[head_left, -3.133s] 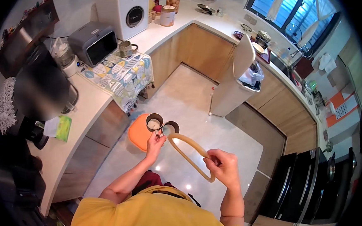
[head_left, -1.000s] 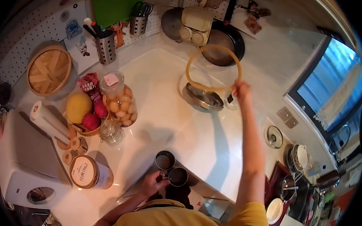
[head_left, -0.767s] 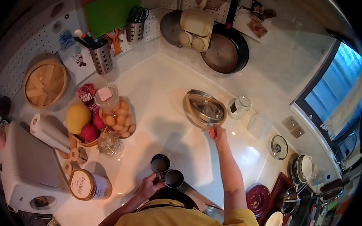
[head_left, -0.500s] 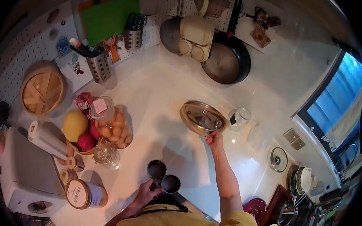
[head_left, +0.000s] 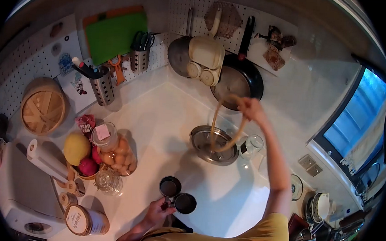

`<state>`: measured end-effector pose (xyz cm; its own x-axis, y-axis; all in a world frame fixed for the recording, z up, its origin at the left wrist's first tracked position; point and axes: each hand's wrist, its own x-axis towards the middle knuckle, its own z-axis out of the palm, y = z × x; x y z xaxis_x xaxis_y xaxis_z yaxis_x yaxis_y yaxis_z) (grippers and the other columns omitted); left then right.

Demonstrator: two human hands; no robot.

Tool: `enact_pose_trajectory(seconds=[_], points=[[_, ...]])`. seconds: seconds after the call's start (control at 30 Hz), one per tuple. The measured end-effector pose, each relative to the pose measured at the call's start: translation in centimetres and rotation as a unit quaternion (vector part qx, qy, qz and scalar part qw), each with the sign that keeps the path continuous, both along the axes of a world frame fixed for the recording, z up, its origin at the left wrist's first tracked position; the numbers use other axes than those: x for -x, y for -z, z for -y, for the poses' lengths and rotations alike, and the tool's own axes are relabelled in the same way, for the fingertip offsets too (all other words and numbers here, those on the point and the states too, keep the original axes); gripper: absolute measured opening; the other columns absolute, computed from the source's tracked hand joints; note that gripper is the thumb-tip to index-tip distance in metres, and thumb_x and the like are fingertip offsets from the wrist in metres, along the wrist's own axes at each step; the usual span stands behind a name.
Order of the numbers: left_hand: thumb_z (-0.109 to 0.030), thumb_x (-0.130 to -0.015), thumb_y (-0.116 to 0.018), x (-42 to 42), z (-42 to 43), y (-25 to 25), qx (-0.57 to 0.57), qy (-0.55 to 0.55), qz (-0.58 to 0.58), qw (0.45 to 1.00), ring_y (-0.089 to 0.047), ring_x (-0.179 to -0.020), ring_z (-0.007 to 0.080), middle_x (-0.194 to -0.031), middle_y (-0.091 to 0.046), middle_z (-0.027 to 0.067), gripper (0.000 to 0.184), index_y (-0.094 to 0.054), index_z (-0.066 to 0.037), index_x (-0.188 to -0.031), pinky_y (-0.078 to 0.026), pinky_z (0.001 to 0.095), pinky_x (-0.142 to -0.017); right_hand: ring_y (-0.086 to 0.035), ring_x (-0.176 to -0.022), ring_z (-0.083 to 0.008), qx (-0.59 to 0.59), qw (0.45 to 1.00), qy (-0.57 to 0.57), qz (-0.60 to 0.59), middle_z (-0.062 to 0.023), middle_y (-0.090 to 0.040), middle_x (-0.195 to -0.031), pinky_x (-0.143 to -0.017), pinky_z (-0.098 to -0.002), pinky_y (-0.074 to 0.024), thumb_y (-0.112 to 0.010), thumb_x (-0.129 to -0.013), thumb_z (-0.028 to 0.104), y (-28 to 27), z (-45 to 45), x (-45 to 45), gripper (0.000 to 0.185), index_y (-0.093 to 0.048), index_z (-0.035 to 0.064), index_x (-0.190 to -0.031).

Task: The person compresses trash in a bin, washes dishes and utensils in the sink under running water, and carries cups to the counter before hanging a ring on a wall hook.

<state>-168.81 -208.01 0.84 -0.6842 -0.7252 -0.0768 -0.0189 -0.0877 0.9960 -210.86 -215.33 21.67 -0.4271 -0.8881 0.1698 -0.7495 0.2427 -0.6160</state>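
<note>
My right hand (head_left: 252,111) is raised over the back of the counter, fingers closed on a thin tan ring (head_left: 214,118). The ring hangs upright, its lower edge over a round shiny metal dish or lid (head_left: 202,142) on the counter; whether they touch I cannot tell. Near my body, my left hand (head_left: 157,212) grips the handles of two dark cups (head_left: 170,186), held side by side with their open tops facing up. A clear glass jar (head_left: 254,143) stands just right of the metal piece.
To the left are a jar of eggs (head_left: 120,156), a fruit basket (head_left: 93,175), a small glass jar (head_left: 108,182) and a lidded tub (head_left: 85,220). Pans (head_left: 238,81) hang on the back wall. Dishes (head_left: 322,206) stand at the right by the window.
My right hand has risen and moved away from me, lifting the tan ring off the metal piece, which stays on the counter. My left hand still holds the cups.
</note>
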Motion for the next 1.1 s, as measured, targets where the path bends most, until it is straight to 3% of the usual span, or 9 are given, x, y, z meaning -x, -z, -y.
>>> enact_pose_trajectory(seconds=[0.13,0.2,0.37,0.5,0.67,0.73,0.87,0.93,1.1], points=[[-0.001,-0.074,-0.064,1.0,0.8,-0.8,0.032,0.010,0.017,0.999,-0.048,-0.065,0.0057,-0.072,-0.051,-0.0009,0.018,-0.048,-0.004,-0.082,-0.041,0.0215,-0.058,-0.060,-0.075,-0.0192,0.144,0.979,-0.038,-0.136,-0.0101,-0.063,-0.081,-0.072,-0.0309,-0.0447,-0.061,-0.075,0.020,-8.8,2.5,5.2,0.027,-0.061,0.0070,-0.098],[-0.007,-0.073,-0.067,1.5,1.0,-0.6,0.021,-0.010,0.007,1.000,-0.045,-0.062,0.0042,-0.068,-0.049,-0.0025,0.019,-0.049,-0.004,-0.080,-0.038,0.0205,-0.055,-0.059,-0.072,-0.0171,0.189,0.952,-0.005,-0.239,-0.0090,-0.063,-0.080,-0.069,-0.0290,-0.0443,-0.058,-0.077,0.021,-13.3,2.1,4.5,0.025,-0.062,0.0079,-0.098],[-0.014,-0.071,-0.070,1.6,1.4,-0.2,-0.002,-0.042,0.035,0.999,-0.040,-0.058,0.0028,-0.061,-0.046,-0.0045,0.023,-0.050,-0.004,-0.077,-0.034,0.0194,-0.050,-0.060,-0.071,-0.0202,0.329,0.922,-0.027,-0.202,-0.0099,-0.063,-0.081,-0.069,-0.0292,-0.0437,-0.060,-0.074,0.029,-19.7,3.9,9.6,0.027,-0.064,0.0095,-0.093],[-0.011,-0.071,-0.069,1.9,1.4,-1.5,0.035,-0.050,0.097,0.993,-0.038,-0.057,0.0028,-0.061,-0.046,-0.0052,0.021,-0.050,-0.004,-0.076,-0.034,0.0194,-0.050,-0.060,-0.076,-0.0223,0.382,0.881,0.052,-0.273,-0.0116,-0.063,-0.084,-0.070,-0.0301,-0.0435,-0.060,-0.074,0.031,-23.1,4.4,11.8,0.029,-0.064,0.0097,-0.094],[-0.001,-0.074,-0.063,1.8,1.0,-1.6,-0.005,-0.047,0.069,0.996,-0.047,-0.065,0.0044,-0.071,-0.052,-0.0018,0.016,-0.050,-0.002,-0.082,-0.039,0.0194,-0.059,-0.059,-0.084,-0.0218,0.306,0.880,0.087,-0.354,-0.0113,-0.063,-0.088,-0.073,-0.0296,-0.0428,-0.057,-0.076,0.035,-21.4,4.1,15.3,0.034,-0.063,0.0072,-0.095],[0.000,-0.075,-0.063,2.2,0.8,-2.2,-0.020,-0.054,0.045,0.997,-0.046,-0.064,0.0044,-0.071,-0.051,-0.0021,0.015,-0.050,-0.002,-0.081,-0.039,0.0196,-0.058,-0.059,-0.083,-0.0247,0.407,0.893,0.048,-0.188,-0.0105,-0.063,-0.088,-0.074,-0.0315,-0.0428,-0.054,-0.077,0.037,-19.8,2.9,15.0,0.034,-0.063,0.0087,-0.094],[-0.006,-0.073,-0.066,2.1,0.4,-1.9,-0.004,-0.050,0.050,0.997,-0.045,-0.061,0.0036,-0.067,-0.053,-0.0020,0.017,-0.053,-0.002,-0.081,-0.038,0.0195,-0.055,-0.058,-0.080,-0.0290,0.380,0.898,0.120,-0.187,-0.0122,-0.062,-0.086,-0.074,-0.0339,-0.0430,-0.054,-0.077,0.033,-18.6,2.7,16.5,0.030,-0.062,0.0108,-0.096],[-0.007,-0.073,-0.067,2.2,0.0,-1.6,0.007,-0.050,0.051,0.997,-0.044,-0.060,0.0036,-0.066,-0.052,-0.0022,0.017,-0.052,-0.002,-0.081,-0.038,0.0194,-0.054,-0.057,-0.079,-0.0306,0.377,0.867,0.098,-0.311,-0.0129,-0.062,-0.085,-0.074,-0.0364,-0.0435,-0.055,-0.075,0.030,-18.3,3.2,18.7,0.029,-0.062,0.0137,-0.098],[-0.007,-0.072,-0.067,2.5,-0.5,-0.7,-0.015,-0.043,0.020,0.999,-0.040,-0.056,0.0031,-0.061,-0.046,-0.0038,0.022,-0.047,-0.004,-0.080,-0.034,0.0183,-0.049,-0.055,-0.091,-0.0293,0.326,0.874,0.159,-0.322,-0.0139,-0.059,-0.096,-0.079,-0.0382,-0.0428,-0.059,-0.071,0.029,-16.6,1.5,15.6,0.034,-0.060,0.0179,-0.103]])
